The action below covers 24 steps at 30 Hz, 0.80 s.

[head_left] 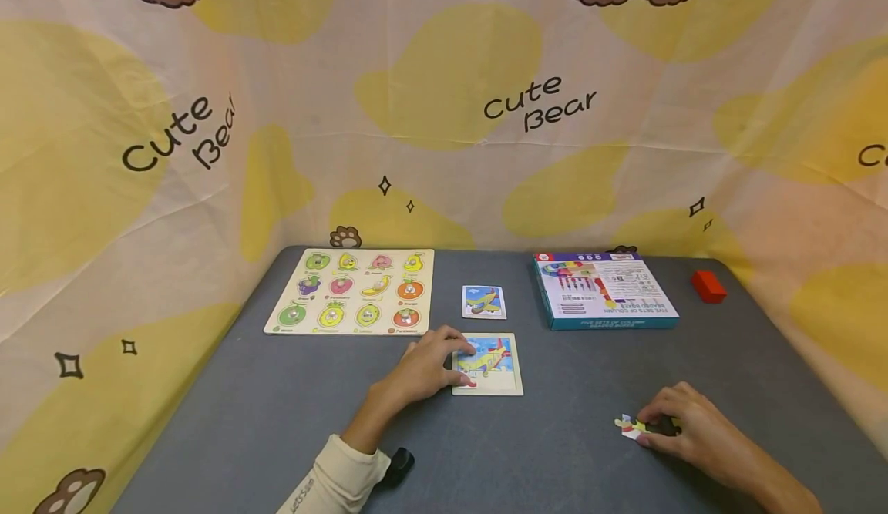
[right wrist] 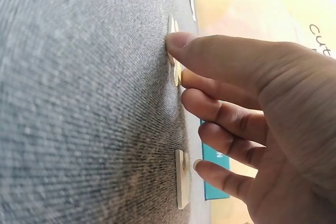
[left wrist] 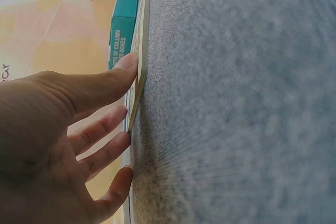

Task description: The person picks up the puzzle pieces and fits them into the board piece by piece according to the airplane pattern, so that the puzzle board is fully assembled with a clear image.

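Note:
My left hand (head_left: 430, 364) rests at the left side of a wooden jigsaw tray (head_left: 506, 388) with a yellow airplane picture. Its thumb and a finger reach over the filled pieces, and bare wood shows along the tray's near edge. In the left wrist view the thumb lies against the tray's edge (left wrist: 138, 90), the other fingers loosely extended. At the right, my right hand (head_left: 701, 429) pinches a small white, red and yellow puzzle piece (head_left: 628, 427) between thumb and finger, low over the table. Under that hand another puzzle piece (right wrist: 181, 179) lies on the table.
Behind the tray lies a small airplane picture card (head_left: 484, 303). A fruit puzzle board (head_left: 272, 327) is at the back left, a flat teal-sided box (head_left: 610, 323) at the back right, and a red block (head_left: 708, 287) beyond it. A patterned cloth (head_left: 444, 167) hangs around the grey table.

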Tool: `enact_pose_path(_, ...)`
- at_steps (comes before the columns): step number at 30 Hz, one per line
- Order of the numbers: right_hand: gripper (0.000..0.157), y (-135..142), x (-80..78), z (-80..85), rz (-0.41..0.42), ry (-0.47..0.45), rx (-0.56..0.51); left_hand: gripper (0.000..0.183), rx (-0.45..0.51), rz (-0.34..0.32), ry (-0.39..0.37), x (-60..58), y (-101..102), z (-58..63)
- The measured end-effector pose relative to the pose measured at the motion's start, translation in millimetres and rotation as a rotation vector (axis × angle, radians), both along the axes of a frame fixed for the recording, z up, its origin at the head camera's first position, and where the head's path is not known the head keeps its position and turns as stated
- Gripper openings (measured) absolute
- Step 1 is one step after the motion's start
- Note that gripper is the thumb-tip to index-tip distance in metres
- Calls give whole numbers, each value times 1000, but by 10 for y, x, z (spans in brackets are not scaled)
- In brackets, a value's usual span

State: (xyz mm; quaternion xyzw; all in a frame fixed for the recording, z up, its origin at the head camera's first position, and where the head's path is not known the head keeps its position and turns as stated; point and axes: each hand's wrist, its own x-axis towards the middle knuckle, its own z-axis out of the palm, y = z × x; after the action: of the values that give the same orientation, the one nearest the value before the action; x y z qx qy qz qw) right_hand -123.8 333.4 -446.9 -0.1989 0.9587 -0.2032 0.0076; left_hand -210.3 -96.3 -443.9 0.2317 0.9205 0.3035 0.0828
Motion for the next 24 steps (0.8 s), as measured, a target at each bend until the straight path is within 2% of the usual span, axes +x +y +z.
enact_pose_path(7, 18, -71, -4, 14, -17, 32, 2, 39, -2, -8, 10, 8, -14, 5)
enact_pose_path(14, 20, -212, -112, 49, 23, 110, -16, 39, 2, -5, 8, 7, -17, 0)
enact_pose_path(17, 17, -295, -189, 82, 42, 99, -20, 39, 9, -9, 8, 5, -19, -1)
enact_pose_path(21, 15, -427, -294, 136, 46, 19, -4, 39, 15, -9, -2, 9, -18, 1)
enact_pose_path(24, 15, -536, -361, 147, 65, 20, -3, 39, 15, -8, 1, 10, -15, -5)
